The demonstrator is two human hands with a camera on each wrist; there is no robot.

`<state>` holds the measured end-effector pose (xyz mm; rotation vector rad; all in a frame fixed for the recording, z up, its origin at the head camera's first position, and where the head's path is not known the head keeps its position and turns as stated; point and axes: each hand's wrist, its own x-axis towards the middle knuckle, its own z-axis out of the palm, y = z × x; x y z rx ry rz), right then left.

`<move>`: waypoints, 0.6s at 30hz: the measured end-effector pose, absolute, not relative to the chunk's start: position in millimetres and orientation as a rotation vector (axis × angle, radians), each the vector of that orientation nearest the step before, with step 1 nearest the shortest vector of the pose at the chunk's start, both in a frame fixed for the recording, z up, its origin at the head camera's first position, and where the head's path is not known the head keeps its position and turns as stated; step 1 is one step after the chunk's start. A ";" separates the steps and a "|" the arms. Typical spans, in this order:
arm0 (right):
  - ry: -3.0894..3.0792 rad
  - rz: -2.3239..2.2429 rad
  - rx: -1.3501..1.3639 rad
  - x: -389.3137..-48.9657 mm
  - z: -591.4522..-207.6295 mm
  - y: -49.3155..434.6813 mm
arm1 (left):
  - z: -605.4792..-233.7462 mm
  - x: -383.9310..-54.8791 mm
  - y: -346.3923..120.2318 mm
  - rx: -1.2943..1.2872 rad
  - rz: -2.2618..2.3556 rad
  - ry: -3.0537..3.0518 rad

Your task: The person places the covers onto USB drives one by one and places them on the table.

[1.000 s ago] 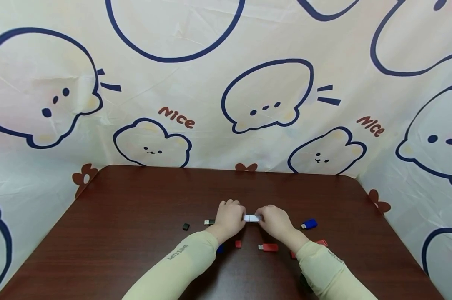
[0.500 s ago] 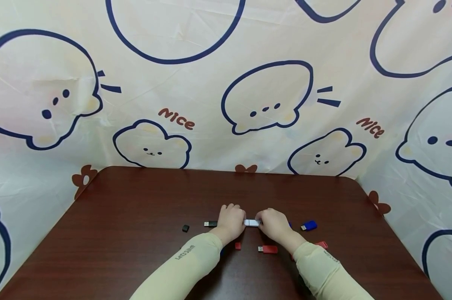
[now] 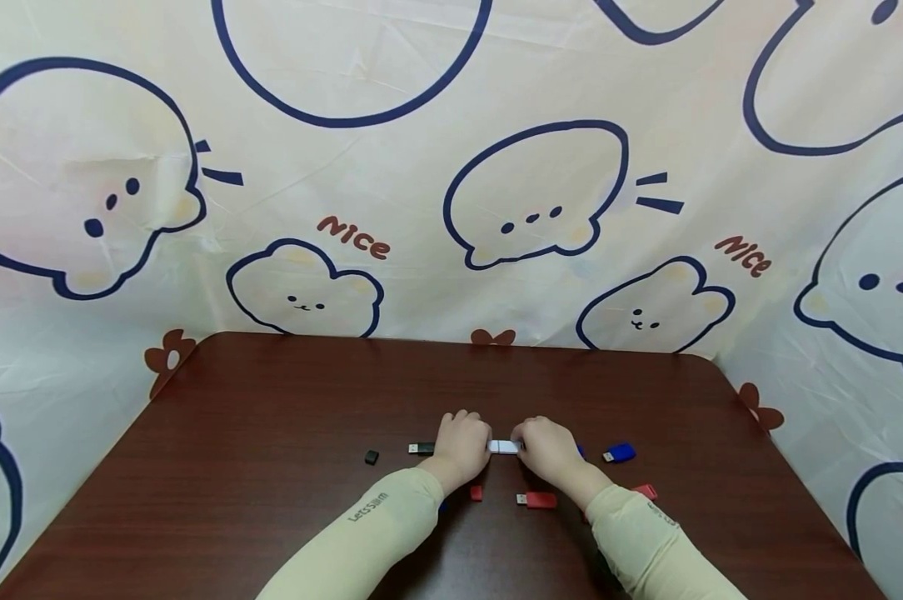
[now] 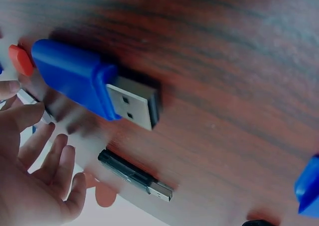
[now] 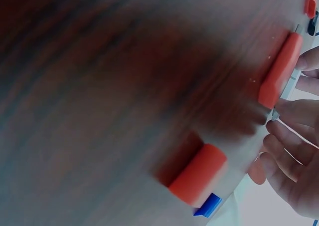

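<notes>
A white capped USB stick [image 3: 504, 447] lies lengthwise between the two hands over the middle of the table. My left hand [image 3: 461, 447] pinches its left end between thumb and forefinger, while the other fingers are spread, as the left wrist view shows. At the other end my right hand [image 3: 551, 450] pinches it with the fingertips. A thin seam crosses the stick's middle; both its ends are covered by fingers. Beside the left hand lies a black USB stick [image 4: 130, 170], its metal plug bare. A red USB stick [image 3: 539, 500] lies nearer the body, below the right hand.
On the brown table [image 3: 301, 400] are a small black cap [image 3: 372, 457], a red cap [image 3: 476, 493] and a blue USB stick [image 3: 620, 452] at the right. Another blue USB stick [image 4: 75, 79] shows close to the left wrist. A patterned cloth [image 3: 414, 183] hangs behind the table.
Both hands have come slightly nearer the body with the white USB stick between them, mostly in the first half second. Since then they have hardly moved.
</notes>
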<state>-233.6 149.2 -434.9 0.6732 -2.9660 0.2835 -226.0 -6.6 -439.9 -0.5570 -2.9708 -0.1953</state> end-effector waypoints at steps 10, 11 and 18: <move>-3.045 0.310 0.588 -232.4 -433.2 157.4 | -441.1 -223.8 -7.3 -0.517 -0.283 -3.016; -3.049 0.312 0.583 -231.7 -431.8 159.3 | -439.7 -223.5 -8.6 -0.515 -0.308 -3.019; -3.106 0.347 0.553 -224.5 -417.6 173.2 | -421.5 -215.4 -23.1 -0.586 -0.479 -3.048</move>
